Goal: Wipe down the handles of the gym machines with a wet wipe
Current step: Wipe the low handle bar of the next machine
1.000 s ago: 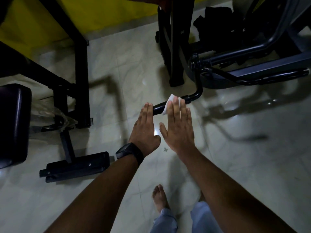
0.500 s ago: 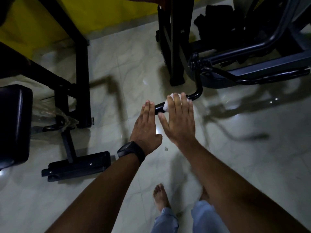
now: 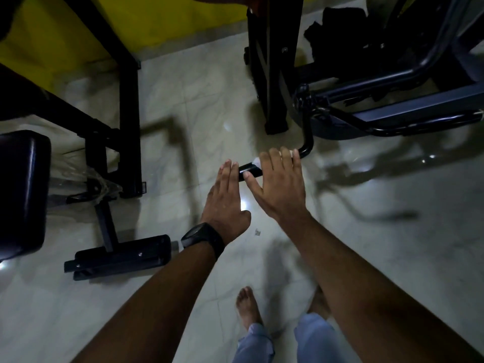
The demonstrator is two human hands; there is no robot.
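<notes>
The handle (image 3: pixel 248 171) is a short, glossy black bar, low over the pale tiled floor (image 3: pixel 392 258), running off a bent tube from the dark machine frame (image 3: pixel 392 121) on the right. The right hand (image 3: pixel 280 187) lies flat across it, fingers straight, pressing the white wet wipe (image 3: pixel 256 161) onto the bar; only a corner and a sliver between the fingers show. The left hand (image 3: pixel 225 203), with a black watch (image 3: pixel 203 238) at the wrist, is flat and holds nothing, its fingertips at the bar's free end; contact I cannot tell. To the left stand a padded bench (image 3: pixel 21 195) and its foot (image 3: pixel 117 258), well apart. A small scrap (image 3: pixel 257 232) lies on the floor below the hands.
</notes>
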